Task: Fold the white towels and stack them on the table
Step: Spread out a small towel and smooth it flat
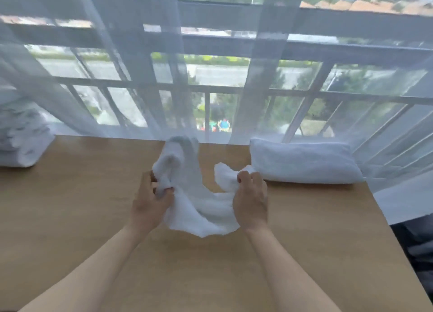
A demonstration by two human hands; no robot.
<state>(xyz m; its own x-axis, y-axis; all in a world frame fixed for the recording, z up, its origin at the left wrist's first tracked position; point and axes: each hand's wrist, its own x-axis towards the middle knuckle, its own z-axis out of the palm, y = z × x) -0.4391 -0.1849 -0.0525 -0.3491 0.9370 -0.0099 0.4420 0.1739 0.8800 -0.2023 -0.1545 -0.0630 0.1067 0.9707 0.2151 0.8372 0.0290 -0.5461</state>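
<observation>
A crumpled white towel point(199, 201) hangs between both hands above the middle of the wooden table point(93, 206). My left hand point(150, 201) grips its left part, where a bunched loop of cloth stands up. My right hand point(251, 199) pinches its right end with curled fingers. A folded white towel point(302, 161) lies flat at the table's back right. A pile of white towels point(21, 133) sits at the back left edge, blurred.
A sheer white curtain point(145, 77) hangs just behind the table in front of a window with railings. The table's right edge runs diagonally past a dark object point(414, 248) on the floor side.
</observation>
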